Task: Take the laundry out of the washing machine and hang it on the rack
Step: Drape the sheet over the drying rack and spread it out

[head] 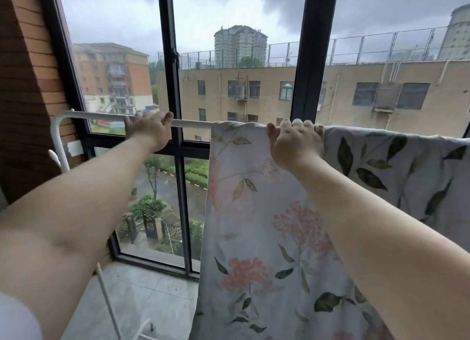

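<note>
Floral sheet (254, 212) hangs on rack bar (101, 116), right grip (296, 141) clamped on it, apparently for spreading; left grip (148, 130) steadies bar, closure unclear.

Floral sheet (254, 212) on white drying rack (101, 116), at the window.

Sheet: pale grey-lilac, pink flower clusters, green leaves. It is draped over the rack's top rail and hangs straight down toward the floor, with the right hand (295, 141) gripping its top edge at the rail. Leaf-print fabric (394, 161) is draped just to the right, can't tell if it's a separate piece. The rail's left stretch is bare tube, curving down at the end.
</note>
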